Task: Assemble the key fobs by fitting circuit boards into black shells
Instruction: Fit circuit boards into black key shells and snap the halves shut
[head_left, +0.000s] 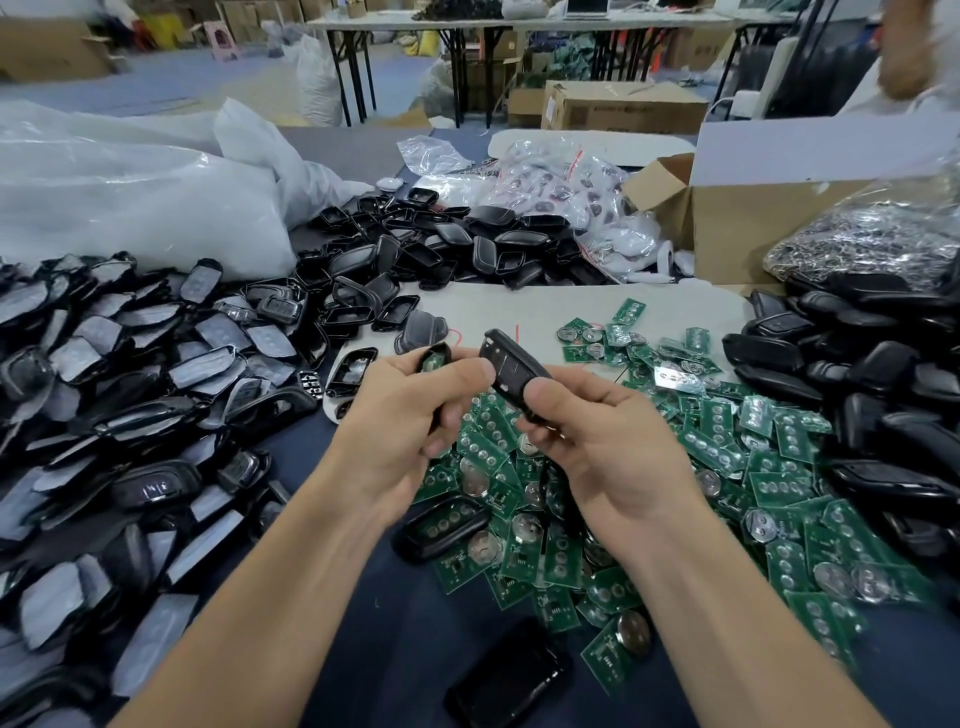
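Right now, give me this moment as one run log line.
left hand: grips shell with board inside | right hand: grips black cover | halves: apart | circuit boards: piled under hands

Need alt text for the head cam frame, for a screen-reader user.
A person's left hand grips a black shell with a green circuit board inside, and the right hand pinches a second black shell beside it. Under the hands, loose green circuit boards are heaped on a dark table, with piles of black shells on both sides.
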